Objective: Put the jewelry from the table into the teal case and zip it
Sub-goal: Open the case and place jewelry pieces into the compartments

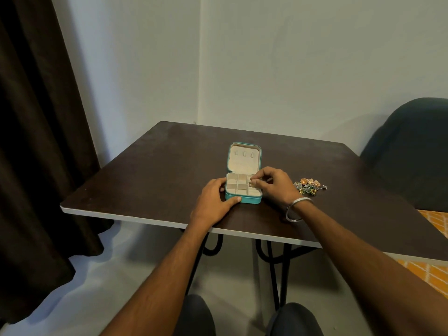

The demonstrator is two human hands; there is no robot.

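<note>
Case: the small teal zip-round jewellery case [243, 187] lies open near the middle of the dark brown square table [145, 180], a little toward the near edge; its cream-lined lid stands back toward the far edge.
Case handling: probably light and apt to slide, semi-stiff with soft lining; best steadied at its outer wall, as it is now.
Left hand: the left hand [215, 198] grips the case's left wall, thumb along its near front edge.
Right hand: the right hand [271, 184] hovers over the right-hand compartments, fingertips pinched together on something small; what it is I cannot tell. A silver metal bangle [297, 209] sits on that wrist.
Jewellery: a small heap of gold, orange and green jewellery pieces [310, 186] lies on the table, near the case's right side and toward the right edge.
Jewellery handling: likely light, hard, small and prone to tangle or snag; take one piece at a time by fingertip pinch rather than scooping.
Compartments: cream divided cells, shallow; most look unfilled from here.
Open room: bare table on all sides of the case, widest to the left and toward the far corner; the heap is clear of the right edge.
Zip: the lid needs free swing forward, so both hands must clear the tray first.
</note>
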